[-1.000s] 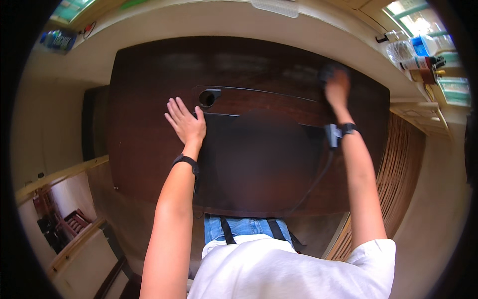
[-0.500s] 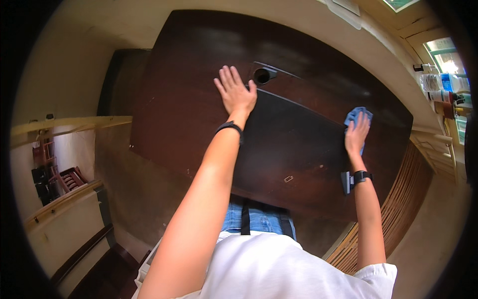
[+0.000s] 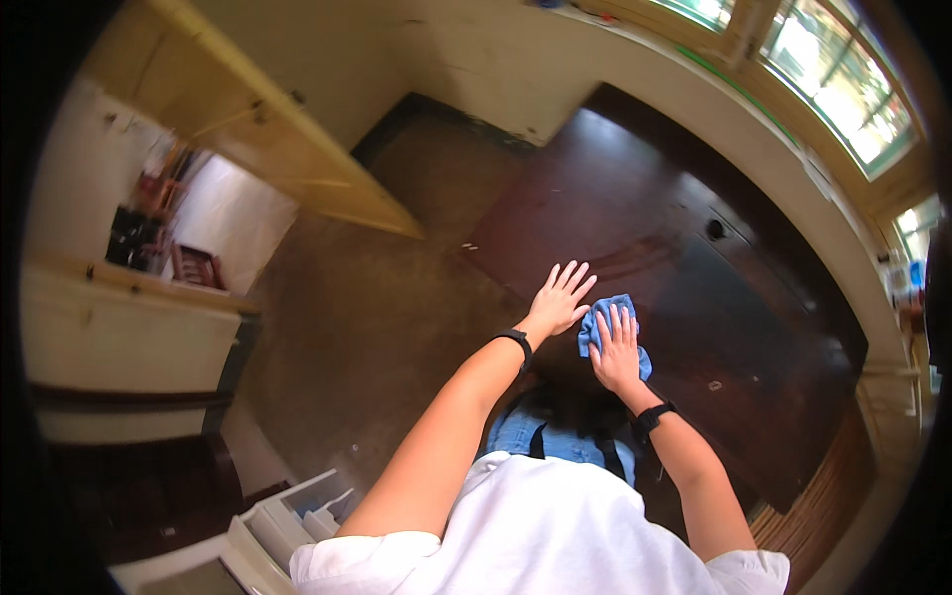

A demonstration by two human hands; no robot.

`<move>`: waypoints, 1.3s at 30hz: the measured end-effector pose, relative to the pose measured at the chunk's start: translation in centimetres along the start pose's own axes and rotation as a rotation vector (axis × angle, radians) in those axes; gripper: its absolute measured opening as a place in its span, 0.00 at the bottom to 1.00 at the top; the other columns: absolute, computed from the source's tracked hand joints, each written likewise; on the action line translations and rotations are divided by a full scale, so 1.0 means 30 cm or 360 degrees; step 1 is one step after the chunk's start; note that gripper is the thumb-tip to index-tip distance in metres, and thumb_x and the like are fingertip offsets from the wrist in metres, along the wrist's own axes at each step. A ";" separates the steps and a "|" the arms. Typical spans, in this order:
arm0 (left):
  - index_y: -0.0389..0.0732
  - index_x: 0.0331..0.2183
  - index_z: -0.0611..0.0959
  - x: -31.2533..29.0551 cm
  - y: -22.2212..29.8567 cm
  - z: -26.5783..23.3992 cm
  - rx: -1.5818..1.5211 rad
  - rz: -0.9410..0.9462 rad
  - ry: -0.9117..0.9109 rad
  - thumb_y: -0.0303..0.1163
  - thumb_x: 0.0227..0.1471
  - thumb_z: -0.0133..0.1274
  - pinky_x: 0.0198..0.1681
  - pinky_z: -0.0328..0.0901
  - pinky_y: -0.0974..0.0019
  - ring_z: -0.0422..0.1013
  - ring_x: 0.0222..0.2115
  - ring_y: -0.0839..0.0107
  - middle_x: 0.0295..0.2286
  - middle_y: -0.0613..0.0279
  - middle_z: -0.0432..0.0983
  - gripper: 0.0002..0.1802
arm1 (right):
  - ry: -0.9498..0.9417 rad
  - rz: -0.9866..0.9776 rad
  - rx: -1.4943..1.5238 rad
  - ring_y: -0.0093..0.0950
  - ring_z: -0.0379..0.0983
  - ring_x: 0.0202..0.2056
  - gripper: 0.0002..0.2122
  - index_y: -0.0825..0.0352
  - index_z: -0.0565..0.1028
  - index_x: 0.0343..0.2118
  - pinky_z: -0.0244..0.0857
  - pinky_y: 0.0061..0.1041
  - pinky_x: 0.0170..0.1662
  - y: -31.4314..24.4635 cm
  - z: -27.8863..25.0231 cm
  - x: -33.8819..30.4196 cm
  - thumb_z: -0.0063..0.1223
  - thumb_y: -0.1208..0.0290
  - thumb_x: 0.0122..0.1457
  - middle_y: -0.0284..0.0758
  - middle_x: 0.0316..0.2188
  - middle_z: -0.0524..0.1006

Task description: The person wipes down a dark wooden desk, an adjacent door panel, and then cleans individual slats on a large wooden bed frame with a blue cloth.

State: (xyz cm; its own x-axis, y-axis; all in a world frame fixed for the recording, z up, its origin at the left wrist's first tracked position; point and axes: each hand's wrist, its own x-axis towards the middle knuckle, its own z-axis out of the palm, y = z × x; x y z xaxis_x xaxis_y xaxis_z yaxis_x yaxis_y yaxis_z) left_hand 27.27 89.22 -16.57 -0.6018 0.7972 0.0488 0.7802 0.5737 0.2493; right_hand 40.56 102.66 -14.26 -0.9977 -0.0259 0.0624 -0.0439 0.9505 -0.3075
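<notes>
A dark reddish-brown desk (image 3: pixel 585 203) with a glossy top stands in front of me and to the right. Under my right hand (image 3: pixel 618 355) lies a crumpled blue cloth (image 3: pixel 588 339), pressed to the desktop near its front edge. Its fingers stretch over the cloth. Just left of it, my left hand (image 3: pixel 561 301) is open and holds nothing, its fingers spread at the desk's near edge. Whether the left palm touches the wood I cannot tell. Faint streaks show on the surface beyond both hands. A round dark hole (image 3: pixel 715 230) sits toward the desk's back.
An open yellowish door (image 3: pixel 327 183) stands at the left above bare brown floor (image 3: pixel 327 337). White plastic drawers (image 3: pixel 288 526) are close by my left side. Windows (image 3: pixel 843 84) line the wall behind the desk. Bundled thin sticks (image 3: pixel 818 506) lean at its right end.
My right hand has brought the cloth leftward and nearer across the desktop. My left hand has come off the desk's middle to its near edge. The view has swung left.
</notes>
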 end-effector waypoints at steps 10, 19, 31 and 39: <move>0.39 0.48 0.65 -0.475 -0.147 -0.141 -0.0033 -0.1255 -0.0660 0.44 0.49 0.42 0.57 0.39 0.53 0.42 0.56 0.59 0.54 0.55 0.50 0.27 | -0.0242 -0.0346 -0.0106 0.44 0.34 0.59 0.34 0.62 0.50 0.56 0.28 0.43 0.59 -0.086 0.119 0.216 0.48 0.60 0.46 0.45 0.58 0.42; 0.39 0.48 0.65 -0.283 -0.023 -0.179 -0.0201 -0.0884 -0.0295 0.43 0.48 0.44 0.57 0.41 0.55 0.45 0.56 0.60 0.53 0.53 0.53 0.27 | -0.0393 -0.0409 -0.0164 0.43 0.34 0.59 0.33 0.59 0.50 0.57 0.30 0.44 0.58 0.002 0.084 0.169 0.47 0.59 0.48 0.43 0.59 0.42; 0.39 0.53 0.56 0.033 0.330 0.000 -0.0215 -0.0246 -0.0364 0.47 0.46 0.46 0.57 0.38 0.52 0.38 0.57 0.54 0.55 0.44 0.41 0.37 | -0.0160 0.0206 -0.0183 0.42 0.38 0.59 0.31 0.64 0.55 0.54 0.31 0.41 0.59 0.259 -0.130 -0.376 0.47 0.56 0.48 0.43 0.57 0.48; 0.39 0.43 0.66 0.162 0.664 -0.034 -0.0341 0.0240 -0.0098 0.44 0.38 0.52 0.51 0.47 0.49 0.49 0.52 0.53 0.48 0.47 0.55 0.31 | 0.0037 0.0527 -0.0196 0.42 0.41 0.58 0.29 0.64 0.56 0.54 0.34 0.41 0.58 0.395 -0.344 -0.706 0.46 0.59 0.49 0.44 0.56 0.49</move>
State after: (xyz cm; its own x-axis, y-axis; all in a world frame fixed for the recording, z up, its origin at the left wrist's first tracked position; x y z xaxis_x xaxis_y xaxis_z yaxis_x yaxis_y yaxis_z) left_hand 39.73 104.32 -10.36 -0.4651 0.8842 0.0438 0.8022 0.4000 0.4431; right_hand 61.70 117.67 -9.42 -0.9552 0.2960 0.0005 0.2901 0.9364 -0.1977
